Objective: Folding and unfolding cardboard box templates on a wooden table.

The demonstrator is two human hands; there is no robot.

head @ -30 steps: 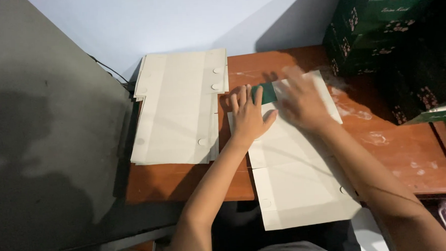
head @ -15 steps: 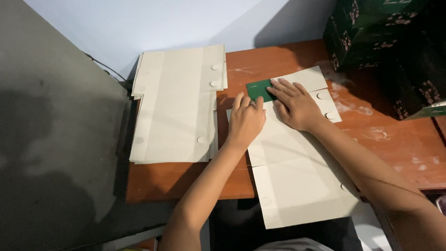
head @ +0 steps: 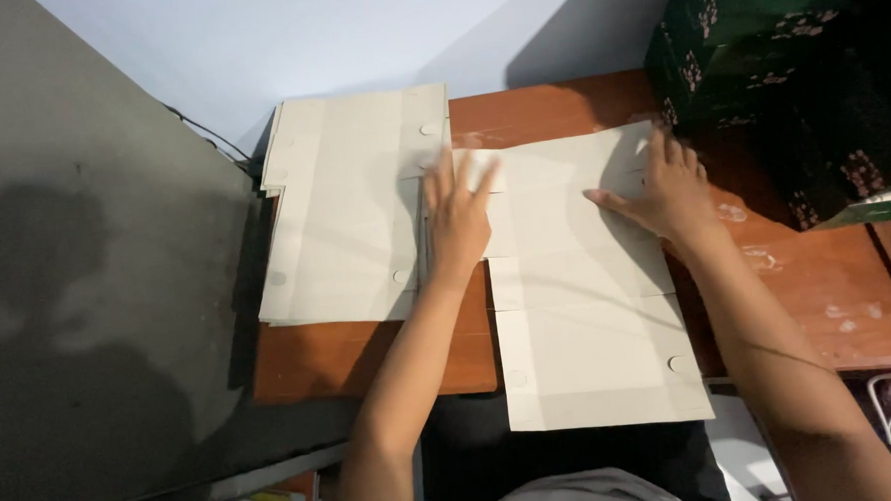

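A flat cream cardboard box blank [head: 577, 275] lies unfolded on the reddish wooden table [head: 808, 295], its near end hanging over the table's front edge. My left hand [head: 456, 212] rests flat with fingers spread on the blank's far left corner, next to the stack. My right hand [head: 666, 189] presses flat on the blank's far right part, fingers apart. Neither hand grips anything. No green side of the blank shows.
A stack of similar cream blanks [head: 348, 205] with round white stickers lies at the table's left. Dark green printed boxes [head: 778, 66] are piled at the back right. A grey panel [head: 85, 256] borders the left side; a pale wall is behind.
The folded-over far flap, green side up before, has been opened flat, so the blank now shows only cream. Both hands moved outward to its far corners.
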